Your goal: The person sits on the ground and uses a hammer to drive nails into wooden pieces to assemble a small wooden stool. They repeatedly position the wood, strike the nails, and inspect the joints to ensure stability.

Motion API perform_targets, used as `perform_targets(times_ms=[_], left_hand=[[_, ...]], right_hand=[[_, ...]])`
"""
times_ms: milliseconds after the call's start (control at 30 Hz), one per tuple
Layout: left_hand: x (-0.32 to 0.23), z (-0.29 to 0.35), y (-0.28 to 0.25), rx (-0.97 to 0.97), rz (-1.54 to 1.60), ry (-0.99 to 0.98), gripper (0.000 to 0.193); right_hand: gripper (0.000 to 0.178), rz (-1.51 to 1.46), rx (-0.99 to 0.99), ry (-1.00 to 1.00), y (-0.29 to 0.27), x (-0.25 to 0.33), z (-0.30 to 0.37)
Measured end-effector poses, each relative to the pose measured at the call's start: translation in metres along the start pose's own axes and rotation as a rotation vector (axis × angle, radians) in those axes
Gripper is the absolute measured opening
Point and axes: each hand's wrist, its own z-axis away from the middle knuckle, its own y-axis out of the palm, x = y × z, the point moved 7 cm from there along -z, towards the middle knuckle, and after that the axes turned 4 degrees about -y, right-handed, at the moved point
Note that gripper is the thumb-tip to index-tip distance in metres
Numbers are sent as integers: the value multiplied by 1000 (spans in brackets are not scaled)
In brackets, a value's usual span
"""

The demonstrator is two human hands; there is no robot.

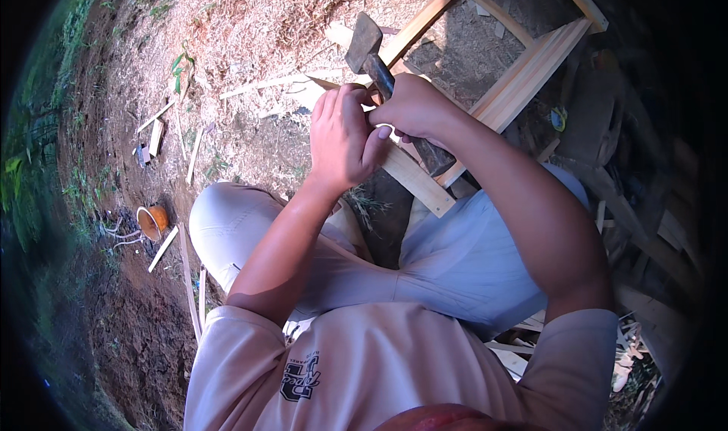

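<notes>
My right hand [418,111] is closed round the dark handle of a hatchet-like tool [365,40]. Its flat grey metal head points up and away, and the handle's lower end slants down past my wrist. Close beside it, my left hand [339,137] has its fingers curled and its thumb bent toward my right hand; what they grip, if anything, is hidden. Under both hands lies a pale wooden plank [419,182], its near end between my knees. It meets a wooden frame [531,68] of light slats on the right. Where they join is hidden by my hands.
Wood shavings [265,21] cover the ground ahead. Thin wooden strips [194,156] lie scattered on the left, near an orange container [152,222] on its side. Dark boards and scraps [607,166] are piled at the right. My bent knees [227,219] flank the work.
</notes>
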Motion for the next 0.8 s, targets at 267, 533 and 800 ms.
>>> perform_targets(times_ms=[267, 533, 800], left_hand=[[-6, -3, 4, 62, -187, -35, 33], [-4, -7, 9, 199, -245, -28, 14], [-16, -12, 7, 172, -273, -6, 22]], right_hand=[[21, -61, 37, -29, -26, 18, 1], [35, 497, -98, -349, -56, 52, 6], [38, 441, -143, -262, -52, 58, 22]])
